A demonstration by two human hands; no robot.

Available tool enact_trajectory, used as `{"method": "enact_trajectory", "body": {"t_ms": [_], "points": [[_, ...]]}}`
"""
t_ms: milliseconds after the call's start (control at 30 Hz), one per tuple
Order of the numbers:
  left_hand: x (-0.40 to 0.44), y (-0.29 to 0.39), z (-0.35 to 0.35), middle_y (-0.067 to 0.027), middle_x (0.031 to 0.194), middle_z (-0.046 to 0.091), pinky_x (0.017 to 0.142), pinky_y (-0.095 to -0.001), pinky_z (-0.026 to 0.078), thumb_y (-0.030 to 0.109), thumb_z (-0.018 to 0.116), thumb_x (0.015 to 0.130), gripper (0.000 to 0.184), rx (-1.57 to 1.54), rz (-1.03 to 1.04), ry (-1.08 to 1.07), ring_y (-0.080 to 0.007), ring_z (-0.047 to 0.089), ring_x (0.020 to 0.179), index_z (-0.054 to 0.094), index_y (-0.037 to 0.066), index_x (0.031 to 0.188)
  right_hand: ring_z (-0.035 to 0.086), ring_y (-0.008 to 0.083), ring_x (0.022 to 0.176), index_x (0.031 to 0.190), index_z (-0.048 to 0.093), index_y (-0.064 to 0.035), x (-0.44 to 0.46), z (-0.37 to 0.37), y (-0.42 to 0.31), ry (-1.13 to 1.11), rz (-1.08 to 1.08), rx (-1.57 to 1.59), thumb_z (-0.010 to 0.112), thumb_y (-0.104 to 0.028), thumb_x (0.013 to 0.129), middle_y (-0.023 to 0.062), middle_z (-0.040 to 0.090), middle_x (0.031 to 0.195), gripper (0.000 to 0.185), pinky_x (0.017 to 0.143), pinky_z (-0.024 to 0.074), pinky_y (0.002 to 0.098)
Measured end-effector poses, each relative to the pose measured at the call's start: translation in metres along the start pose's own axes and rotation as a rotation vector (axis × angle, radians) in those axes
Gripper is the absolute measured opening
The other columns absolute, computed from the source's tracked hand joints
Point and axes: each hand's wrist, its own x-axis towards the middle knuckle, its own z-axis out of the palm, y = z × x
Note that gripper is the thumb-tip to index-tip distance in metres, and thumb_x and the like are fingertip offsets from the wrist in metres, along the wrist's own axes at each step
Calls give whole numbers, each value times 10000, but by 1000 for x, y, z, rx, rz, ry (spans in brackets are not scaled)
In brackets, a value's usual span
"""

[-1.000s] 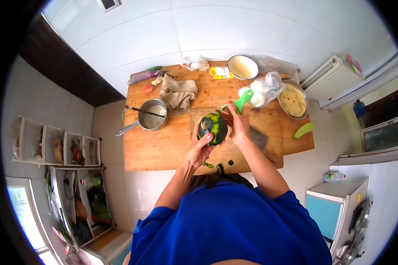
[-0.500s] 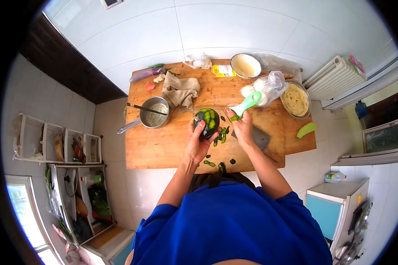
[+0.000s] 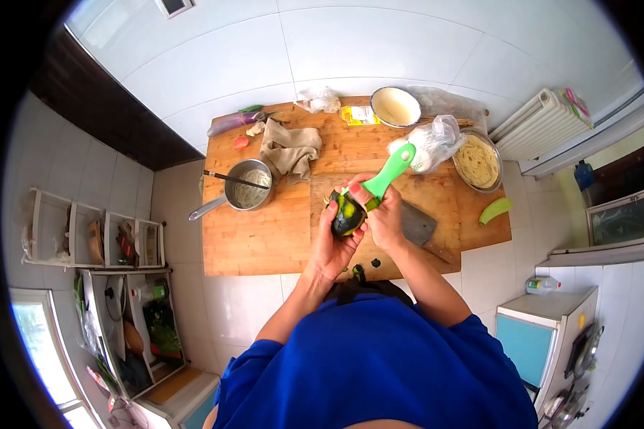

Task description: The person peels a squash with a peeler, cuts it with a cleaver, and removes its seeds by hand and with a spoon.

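Observation:
My left hand [image 3: 333, 247] is closed around a round dark green squash [image 3: 347, 224], whose skin is partly stripped to lighter yellow-green patches. In my right hand [image 3: 385, 220] is a peeler [image 3: 392, 170] with a bright green handle, the handle pointing up and away from me. The peeler's blade end is at the squash's right side, mostly hidden by my fingers. Below my hands, a few dark peel scraps [image 3: 358, 269] lie at the board's front edge. A cleaver [image 3: 416, 225] rests flat on the cutting board [image 3: 436, 252] beyond my right wrist.
A saucepan [image 3: 265, 198] with chopsticks across it stands left, beside a beige cloth [image 3: 290, 146]. Towards the back are an eggplant [image 3: 225, 124], an enamel bowl [image 3: 396, 107] and a plastic bag [image 3: 436, 143]. On the right are a bowl of dough-like food [image 3: 477, 163] and a pale green gourd piece [image 3: 495, 210].
My right hand has brought the peeler left and against the squash. My left hand has tilted the squash and shifted slightly right and down. The two hands are now close together.

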Motion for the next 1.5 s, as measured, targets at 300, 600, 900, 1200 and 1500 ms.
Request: {"method": "enact_trajectory", "body": {"t_ms": [300, 600, 900, 1200, 1500], "points": [[0, -4, -9, -89, 914, 577, 625, -263, 488, 407, 564, 843, 421, -3, 16, 66, -206, 548, 723, 513, 61, 1077, 613, 148, 818, 911, 598, -6, 5, -4, -1, 36, -49, -46, 634, -196, 835, 114, 640, 903, 208, 731, 491, 263], [-5, -1, -19, -120, 989, 558, 549, -219, 444, 478, 568, 809, 573, 93, -12, -16, -188, 523, 688, 478, 17, 1137, 608, 143, 825, 908, 609, -9, 9, -7, -7, -42, 30, -2, 641, -208, 828, 90, 644, 866, 216, 754, 483, 262], [-8, 3, -29, -121, 962, 574, 601, -269, 479, 411, 632, 780, 564, 108, -50, -185, -218, 574, 730, 462, 25, 1153, 620, 150, 803, 931, 606, 11, 7, -4, -9, 54, 183, 133, 634, -221, 834, 87, 641, 856, 253, 712, 504, 284], [-8, 7, -41, -120, 1052, 548, 609, -283, 511, 443, 645, 771, 669, 155, -130, -339, -216, 573, 715, 401, 43, 1249, 603, 113, 656, 920, 596, -18, 7, 2, -1, 203, 256, 226, 635, -209, 835, 46, 609, 739, 213, 576, 495, 234], [15, -3, -32, -34, 1151, 520, 811, -336, 470, 340, 571, 865, 456, 219, 86, 21, -162, 528, 1012, 394, 185, 1256, 577, 110, 638, 924, 584, -36, 35, -3, 35, 569, 204, 206, 641, -232, 831, 23, 588, 751, 224, 537, 483, 248]]}}
